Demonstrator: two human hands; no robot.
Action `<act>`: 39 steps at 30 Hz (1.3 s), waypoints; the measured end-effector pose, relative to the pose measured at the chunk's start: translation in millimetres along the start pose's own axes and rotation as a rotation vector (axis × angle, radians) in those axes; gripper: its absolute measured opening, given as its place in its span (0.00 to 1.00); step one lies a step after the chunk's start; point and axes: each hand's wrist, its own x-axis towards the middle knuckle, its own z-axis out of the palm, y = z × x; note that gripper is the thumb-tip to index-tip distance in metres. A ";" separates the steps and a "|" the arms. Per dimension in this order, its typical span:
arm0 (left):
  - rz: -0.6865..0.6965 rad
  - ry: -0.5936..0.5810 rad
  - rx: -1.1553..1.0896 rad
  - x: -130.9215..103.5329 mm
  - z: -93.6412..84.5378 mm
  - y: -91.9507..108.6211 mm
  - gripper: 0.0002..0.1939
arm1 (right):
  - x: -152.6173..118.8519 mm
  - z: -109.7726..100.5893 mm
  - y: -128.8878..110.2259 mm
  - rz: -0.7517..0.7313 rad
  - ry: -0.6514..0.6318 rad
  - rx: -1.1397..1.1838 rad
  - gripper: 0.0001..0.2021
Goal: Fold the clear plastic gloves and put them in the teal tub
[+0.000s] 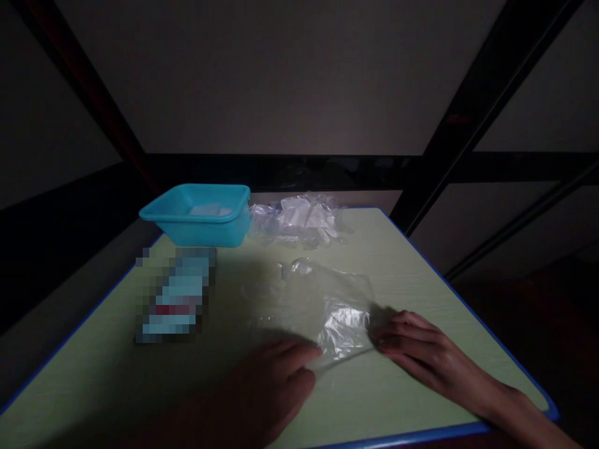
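A clear, crinkled plastic bag (346,321) lies on the pale green table (412,274), in front of me. My left hand (281,380) is at the bag's near left corner, its thumb and fingers closed on the edge. At the bag's right side, my right hand (421,349) has its fingers pressed together on the plastic. The near edge of the bag runs taut between both hands. Shadow darkens much of my left hand.
A blue basin (206,231) with pale items inside stands at the back left. Beside it lies a heap of clear plastic with white pieces (309,215). A pixelated flat object (180,293) lies at the left. The table has a blue rim.
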 end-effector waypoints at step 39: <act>-0.254 -0.244 0.072 -32.7 -15.0 -59.6 0.28 | 27.9 -5.0 2.1 0.537 0.175 0.003 0.09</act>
